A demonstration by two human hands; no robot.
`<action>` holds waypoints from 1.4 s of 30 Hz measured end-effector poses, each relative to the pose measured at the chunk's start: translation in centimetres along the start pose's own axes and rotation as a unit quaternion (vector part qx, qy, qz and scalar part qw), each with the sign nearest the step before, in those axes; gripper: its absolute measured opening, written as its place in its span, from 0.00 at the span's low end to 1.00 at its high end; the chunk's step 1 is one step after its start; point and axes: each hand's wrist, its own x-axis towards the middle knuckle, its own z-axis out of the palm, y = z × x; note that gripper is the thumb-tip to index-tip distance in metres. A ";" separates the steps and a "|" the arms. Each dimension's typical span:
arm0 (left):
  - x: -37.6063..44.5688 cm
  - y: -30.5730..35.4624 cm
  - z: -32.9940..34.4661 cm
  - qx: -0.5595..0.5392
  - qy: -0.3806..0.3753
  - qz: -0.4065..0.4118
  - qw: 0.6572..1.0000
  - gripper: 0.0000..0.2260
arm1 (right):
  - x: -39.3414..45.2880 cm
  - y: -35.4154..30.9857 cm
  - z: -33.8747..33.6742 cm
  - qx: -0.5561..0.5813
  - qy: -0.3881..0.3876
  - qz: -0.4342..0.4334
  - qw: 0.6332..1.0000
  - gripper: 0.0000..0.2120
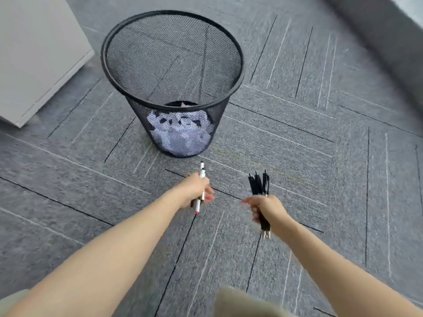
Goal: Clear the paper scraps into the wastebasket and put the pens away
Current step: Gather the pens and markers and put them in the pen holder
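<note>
2 handfuls of pens are held above the carpeted floor [297, 138], just short of the mesh wastebasket [171, 58]. The left hand [196, 191] is closed around a couple of white pens [202, 172], whose tips stand up past the fingers [208, 197]; the right hand [266, 208] is closed around a thick bundle of black pens [259, 184], fanned out above the fist with clips showing below it. The paper scraps [180, 133] are seen through the mesh, lying at the bottom of the wastebasket, so that part of the task is judged done. No pen holder or drawer is visible, only the corner of a grey cabinet [34, 53] at the upper left. The chief risk is judged to lie in the right-hand bundle: it is splayed and loosely aligned, so a pen could be slipped out and dropped on the floor if the grip is eased. With the wastebasket so near, a dropped pen could also be lost among the scraps. The picture is blurred, so the exact count of pens cannot be told.
</note>
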 end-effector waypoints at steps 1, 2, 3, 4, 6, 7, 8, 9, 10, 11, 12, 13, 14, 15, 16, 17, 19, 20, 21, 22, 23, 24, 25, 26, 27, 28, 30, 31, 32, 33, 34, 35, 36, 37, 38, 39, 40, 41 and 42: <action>-1.8 0.9 -0.1 -0.043 -0.007 -0.011 0.999 0.05 | -2.3 -1.3 -0.1 0.017 0.014 0.013 1.000 0.06; -3.8 1.9 -0.3 -0.072 -0.012 -0.020 0.997 0.03 | -4.7 -2.9 -0.1 0.025 0.023 0.023 0.999 0.06; -6.0 3.1 -0.6 -0.094 -0.019 -0.024 0.995 0.02 | -7.0 -4.8 0.1 0.025 0.028 0.027 0.999 0.06; -8.7 4.4 -1.0 -0.107 -0.022 -0.020 0.994 0.04 | -9.3 -6.9 0.6 0.024 0.031 0.027 0.999 0.06; -14.1 7.4 -2.3 -0.118 -0.024 -0.013 0.993 0.10 | -13.9 -11.6 2.5 0.039 0.033 0.010 0.999 0.09; -16.9 8.8 -3.0 -0.116 -0.023 -0.011 0.993 0.11 | -16.2 -13.8 3.7 0.048 0.034 -0.013 0.998 0.13; -19.8 10.3 -4.0 -0.115 -0.020 -0.008 0.993 0.11 | -18.5 -15.9 5.1 0.049 0.033 -0.048 0.997 0.16; -22.7 11.5 -5.2 -0.117 -0.012 -0.006 0.993 0.12 | -21.2 -18.0 6.6 0.038 0.026 -0.093 0.995 0.19; -25.7 12.5 -6.6 -0.125 0.003 0.000 0.992 0.13 | -24.1 -20.0 8.1 0.021 0.010 -0.141 0.990 0.21; -28.7 13.4 -8.4 -0.137 0.022 0.007 0.990 0.12 | -27.2 -22.1 9.6 0.006 -0.010 -0.182 0.983 0.22; -32.0 14.4 -10.4 -0.158 0.043 0.017 0.986 0.13 | -30.3 -24.3 11.0 0.000 -0.029 -0.211 0.977 0.22; -35.5 15.4 -12.5 -0.184 0.059 0.028 0.981 0.15 | -33.3 -26.5 12.3 0.001 -0.044 -0.228 0.973 0.21; -39.1 16.5 -14.8 -0.214 0.073 0.044 0.973 0.16 | -36.3 -28.8 13.7 0.004 -0.058 -0.237 0.970 0.21; -42.8 17.8 -17.1 -0.236 0.086 0.062 0.966 0.17 | -39.2 -31.2 15.3 0.008 -0.070 -0.241 0.968 0.20; -46.6 19.2 -19.6 -0.251 0.099 0.084 0.959 0.18 | -42.0 -33.7 16.9 0.014 -0.078 -0.243 0.967 0.22; -50.5 20.8 -22.0 -0.260 0.109 0.107 0.953 0.19 | -44.7 -36.1 18.7 0.026 -0.085 -0.243 0.966 0.25; -57.9 23.9 -26.7 -0.270 0.130 0.160 0.941 0.21 | -49.9 -40.9 22.3 0.075 -0.107 -0.247 0.960 0.25; -61.3 25.2 -29.0 -0.273 0.145 0.184 0.933 0.20 | -52.3 -43.1 24.2 0.102 -0.121 -0.250 0.955 0.25; -64.5 26.3 -31.3 -0.277 0.166 0.200 0.925 0.19 | -54.7 -45.2 26.2 0.116 -0.135 -0.258 0.950 0.24; -67.4 27.3 -33.4 -0.280 0.189 0.213 0.917 0.18 | -57.1 -47.0 28.2 0.116 -0.145 -0.271 0.945 0.23; -70.0 28.1 -35.6 -0.286 0.211 0.224 0.907 0.18 | -59.6 -48.6 30.1 0.107 -0.149 -0.288 0.940 0.21; -72.1 28.8 -37.6 -0.295 0.232 0.233 0.897 0.18 | -62.1 -50.0 32.0 0.096 -0.149 -0.302 0.937 0.19; -73.9 29.4 -39.6 -0.306 0.255 0.238 0.886 0.17 | -64.4 -51.2 33.7 0.079 -0.151 -0.314 0.934 0.17; -75.4 29.9 -41.4 -0.316 0.283 0.242 0.873 0.17 | -66.5 -52.2 35.3 0.058 -0.152 -0.327 0.931 0.14; -76.6 30.2 -43.2 -0.324 0.317 0.245 0.857 0.17 | -68.2 -53.2 37.0 0.037 -0.153 -0.337 0.928 0.13; -77.8 30.6 -45.1 -0.329 0.353 0.249 0.840 0.18 | -69.6 -54.1 38.7 0.022 -0.156 -0.342 0.927 0.13; -79.7 31.1 -48.4 -0.330 0.421 0.248 0.808 0.20 | -71.5 -56.0 42.2 0.014 -0.170 -0.328 0.929 0.15; -80.5 31.2 -49.9 -0.324 0.451 0.248 0.794 0.20 | -72.1 -56.9 44.0 0.026 -0.181 -0.318 0.930 0.16; -81.3 31.3 -51.4 -0.317 0.479 0.247 0.781 0.20 | -72.6 -57.8 45.6 0.044 -0.198 -0.309 0.929 0.15; -81.9 31.3 -52.7 -0.314 0.502 0.247 0.767 0.20 | -73.0 -58.6 47.3 0.058 -0.219 -0.306 0.925 0.15; -82.4 31.4 -54.0 -0.316 0.521 0.247 0.753 0.19 | -73.2 -59.4 48.8 0.062 -0.237 -0.308 0.919 0.14; -82.7 31.4 -55.3 -0.321 0.537 0.247 0.740 0.19 | -73.4 -60.1 50.3 0.060 -0.252 -0.309 0.915 0.12; -82.9 31.4 -56.7 -0.323 0.551 0.245 0.729 0.19 | -73.4 -60.9 51.7 0.057 -0.265 -0.309 0.912 0.12; -83.0 31.4 -58.1 -0.323 0.564 0.246 0.719 0.19 | -73.2 -61.7 53.2 0.053 -0.276 -0.309 0.908 0.12; -82.9 31.6 -59.6 -0.328 0.573 0.252 0.708 0.19 | -72.9 -62.5 54.6 0.047 -0.287 -0.313 0.904 0.12; -82.7 31.7 -61.3 -0.339 0.578 0.263 0.694 0.19 | -72.5 -63.5 56.1 0.038 -0.296 -0.318 0.900 0.12; -82.3 31.9 -63.1 -0.353 0.582 0.277 0.678 0.19 | -71.9 -64.5 57.6 0.030 -0.300 -0.325 0.896 0.12; -82.0 32.0 -64.8 -0.366 0.588 0.286 0.662 0.19 | -71.2 -65.4 59.0 0.022 -0.301 -0.330 0.894 0.12; -81.6 32.1 -66.5 -0.376 0.596 0.291 0.647 0.18 | -70.5 -66.3 60.3 0.016 -0.302 -0.334 0.893 0.12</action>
